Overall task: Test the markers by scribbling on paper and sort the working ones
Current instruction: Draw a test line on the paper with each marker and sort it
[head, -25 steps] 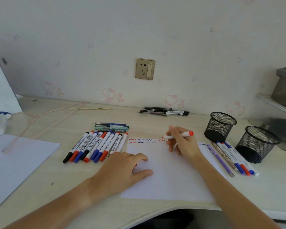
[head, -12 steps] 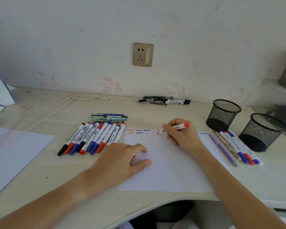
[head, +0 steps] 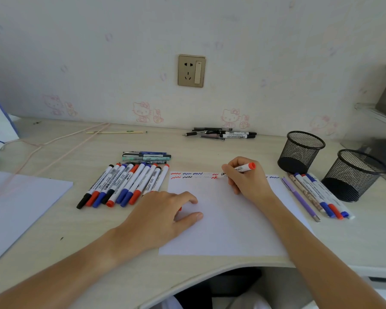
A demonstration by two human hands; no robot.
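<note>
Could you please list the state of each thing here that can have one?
Red-capped white marker: gripped, tip on paper.
White paper sheet: flat, scribbled along top edge.
Right hand: gripping marker.
Left hand: resting on paper.
Two black mesh cups: upright.

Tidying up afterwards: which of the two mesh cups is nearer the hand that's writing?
The left cup, nearer the wall; it stands closest to the right hand. The other cup sits farther right.

Wall socket (head: 191, 71), pink cord (head: 60, 146), perhaps a ruler (head: 115, 132).
</note>
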